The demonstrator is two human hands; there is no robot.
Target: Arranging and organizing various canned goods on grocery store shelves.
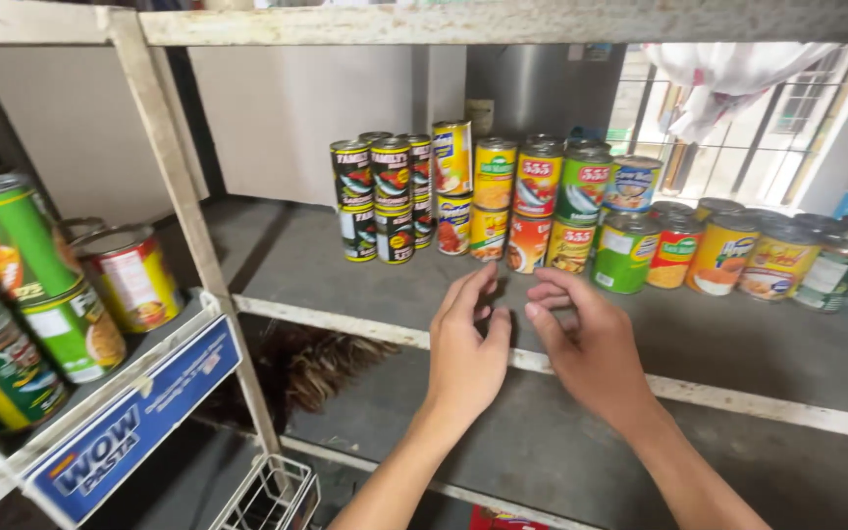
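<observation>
My left hand [465, 348] and my right hand [589, 345] are raised side by side over the front rail of a grey shelf [699, 344]. Both hold nothing; the fingers are loosely curled and apart, the fingertips nearly meeting. Just beyond them stands a cluster of stacked tin cans [473, 196], with black-labelled cans [375, 201] on the left, yellow and orange cans [532, 211] in the middle and a green can [626, 253] nearest my right hand. Neither hand touches a can.
More cans [787, 257] run along the shelf to the right. A neighbouring rack at left holds green and yellow cans [41, 285] above a blue label strip [134, 427]. A white upright post [184, 206], a brown feather duster [321, 363] and a wire basket [272, 496] lie below.
</observation>
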